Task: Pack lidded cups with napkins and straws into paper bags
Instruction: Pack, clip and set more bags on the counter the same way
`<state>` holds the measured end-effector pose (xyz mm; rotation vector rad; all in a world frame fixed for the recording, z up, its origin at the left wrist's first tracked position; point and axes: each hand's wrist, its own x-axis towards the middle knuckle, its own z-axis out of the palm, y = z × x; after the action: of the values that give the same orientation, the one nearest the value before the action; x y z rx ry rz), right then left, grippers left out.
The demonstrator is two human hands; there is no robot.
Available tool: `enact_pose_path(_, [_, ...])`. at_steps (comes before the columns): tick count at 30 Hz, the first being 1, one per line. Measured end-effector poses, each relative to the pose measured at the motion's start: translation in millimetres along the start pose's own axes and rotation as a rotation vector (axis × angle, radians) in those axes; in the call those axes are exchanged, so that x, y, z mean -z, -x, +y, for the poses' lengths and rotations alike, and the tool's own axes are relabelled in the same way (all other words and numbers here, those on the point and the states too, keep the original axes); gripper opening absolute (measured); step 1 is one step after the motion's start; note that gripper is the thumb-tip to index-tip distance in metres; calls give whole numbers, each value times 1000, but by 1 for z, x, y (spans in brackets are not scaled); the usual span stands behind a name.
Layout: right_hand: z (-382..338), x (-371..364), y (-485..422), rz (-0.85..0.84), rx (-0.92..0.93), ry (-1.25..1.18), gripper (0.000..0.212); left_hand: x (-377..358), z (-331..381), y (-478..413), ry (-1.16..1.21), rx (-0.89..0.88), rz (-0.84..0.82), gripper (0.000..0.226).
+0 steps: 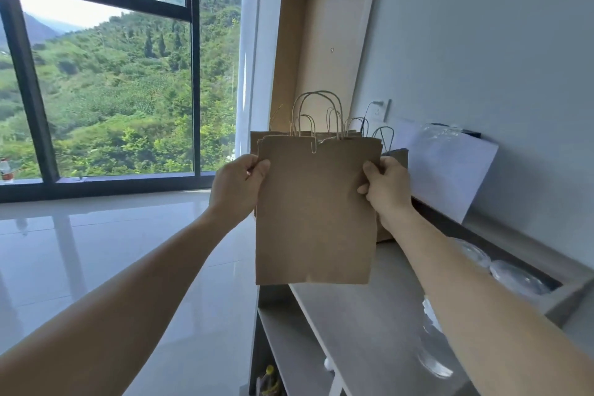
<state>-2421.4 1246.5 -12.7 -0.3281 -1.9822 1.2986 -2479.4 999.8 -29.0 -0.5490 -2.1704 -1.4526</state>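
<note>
A flat, folded brown paper bag (316,212) with twisted paper handles hangs upright in the air in front of me. My left hand (236,186) pinches its upper left edge and my right hand (387,188) pinches its upper right edge. Behind it, several more brown paper bags (397,156) stand at the far end of the grey counter (363,325), their handles sticking up. Clear plastic lids or cups (514,276) lie in a recess along the wall at the right, partly hidden by my right forearm. A clear plastic piece (434,350) shows under that forearm.
A white sheet and a plastic wrapper (446,164) lean against the wall behind the bags. A wall socket with a cable (377,111) is above them. Open shelves (289,347) sit under the counter. A glossy tiled floor (96,251) and a large window lie to the left.
</note>
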Motion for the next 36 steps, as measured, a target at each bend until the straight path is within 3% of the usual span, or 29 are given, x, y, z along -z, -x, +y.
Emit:
enact_pose_path(13, [59,-94,-95,-52,-84,204,13,-48,-115,-72,-60,-58,-118,33])
enact_pose_path(19, [65,-99,-130,18,-3,301,15,-70,-121,-83,-37,-226,-109,39])
enact_pose_path(25, [62,-88,-153,40,105,404,28,-88,-119,-92,-28,-259,-155,44])
enact_pose_path(36, [71,-78,-151,80,89,434,22,-104,-115,-90,-15,-239,-181,55])
